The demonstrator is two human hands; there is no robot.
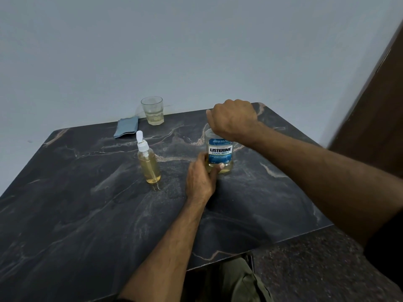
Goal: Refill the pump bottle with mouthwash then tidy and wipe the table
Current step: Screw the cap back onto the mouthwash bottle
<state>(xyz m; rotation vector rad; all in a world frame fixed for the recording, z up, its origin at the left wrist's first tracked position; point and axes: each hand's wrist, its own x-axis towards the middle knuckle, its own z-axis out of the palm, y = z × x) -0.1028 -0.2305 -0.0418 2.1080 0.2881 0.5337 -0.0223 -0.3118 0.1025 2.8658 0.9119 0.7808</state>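
A clear mouthwash bottle (220, 152) with a blue label stands upright on the dark marble table (87, 214); a little yellow liquid shows at its bottom. My left hand (201, 177) grips its lower part. My right hand (234, 119) is closed over the bottle's top, which hides the cap. To the left stands the pump bottle (149, 164), upright, with a white pump head and mostly full of yellow liquid.
A glass tumbler (152, 111) with a little pale liquid stands at the table's far edge. A folded blue-grey cloth (127, 127) lies beside it on the left. A wall runs behind the table, and a brown door (375, 105) is at the right.
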